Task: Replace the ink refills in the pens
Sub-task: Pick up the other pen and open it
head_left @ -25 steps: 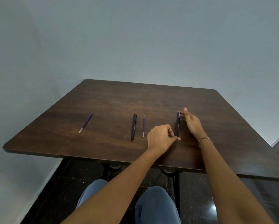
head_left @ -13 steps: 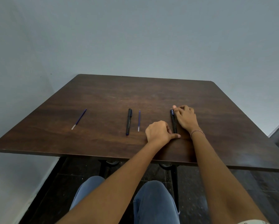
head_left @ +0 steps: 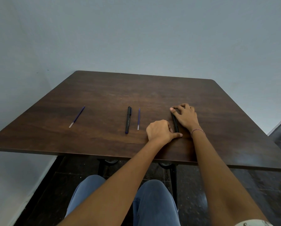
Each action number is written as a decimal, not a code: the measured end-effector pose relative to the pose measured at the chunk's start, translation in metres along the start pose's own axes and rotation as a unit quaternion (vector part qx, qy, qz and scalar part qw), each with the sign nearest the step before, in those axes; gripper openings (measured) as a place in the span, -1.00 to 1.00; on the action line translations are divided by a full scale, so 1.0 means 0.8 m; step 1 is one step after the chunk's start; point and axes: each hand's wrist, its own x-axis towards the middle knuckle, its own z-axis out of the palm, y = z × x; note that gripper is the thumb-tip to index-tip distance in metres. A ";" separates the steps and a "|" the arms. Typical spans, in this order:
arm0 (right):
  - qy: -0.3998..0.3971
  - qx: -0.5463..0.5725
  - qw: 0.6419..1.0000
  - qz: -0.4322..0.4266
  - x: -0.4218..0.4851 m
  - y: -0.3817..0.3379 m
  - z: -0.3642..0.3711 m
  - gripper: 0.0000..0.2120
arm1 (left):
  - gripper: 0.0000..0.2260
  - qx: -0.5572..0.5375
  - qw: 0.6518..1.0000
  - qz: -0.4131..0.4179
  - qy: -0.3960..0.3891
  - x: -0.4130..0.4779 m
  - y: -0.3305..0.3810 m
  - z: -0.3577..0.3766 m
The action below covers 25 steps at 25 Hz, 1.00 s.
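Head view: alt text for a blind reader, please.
A left hand and a right hand hold a black pen flat on a table, one at each end. A second pen and two purple refills lie to its left.

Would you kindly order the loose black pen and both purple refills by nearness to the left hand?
1. Straight thin purple refill, beside the left hand.
2. Black plastic pen, next leftward.
3. Slanted thin purple refill, far left.

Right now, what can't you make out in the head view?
Head view only:
Held pen: far end under the right hand, near end behind the left hand thumb; opened or not, unclear.
Middle pen: barrel print too small.
Refill beside it and far-left refill: too thin to read ink level.
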 end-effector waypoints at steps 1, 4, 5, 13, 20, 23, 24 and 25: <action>-0.001 0.002 1.000 -0.001 0.000 0.000 0.000 -0.55 | -0.58 -0.001 1.000 0.003 -0.005 0.000 0.000 0.000; -0.005 0.015 1.000 0.000 0.000 0.002 -0.001 -0.54 | -0.59 -0.018 1.000 0.012 -0.008 -0.003 -0.002 -0.001; -0.004 0.025 1.000 0.003 0.000 0.002 -0.001 -0.53 | -0.59 -0.031 0.999 0.018 -0.005 -0.005 -0.004 -0.002; -0.003 0.114 0.991 0.064 0.002 -0.022 -0.028 -0.49 | -0.81 -0.148 0.972 0.134 0.122 -0.017 -0.050 -0.049; 0.009 0.128 0.990 -0.063 0.027 -0.149 -0.036 -0.75 | -0.70 -0.238 0.958 0.066 0.147 0.002 -0.151 -0.098; -0.074 0.134 0.983 -0.104 0.023 -0.198 -0.012 -0.74 | -0.49 -0.264 0.962 0.046 0.054 -0.004 -0.180 -0.104; -0.098 0.122 0.981 -0.111 0.020 -0.208 -0.003 -0.72 | -0.41 -0.272 0.961 0.042 0.020 -0.006 -0.185 -0.107; -0.120 0.103 0.981 -0.115 0.018 -0.216 0.005 -0.70 | -0.34 -0.272 0.961 0.042 -0.016 -0.007 -0.188 -0.109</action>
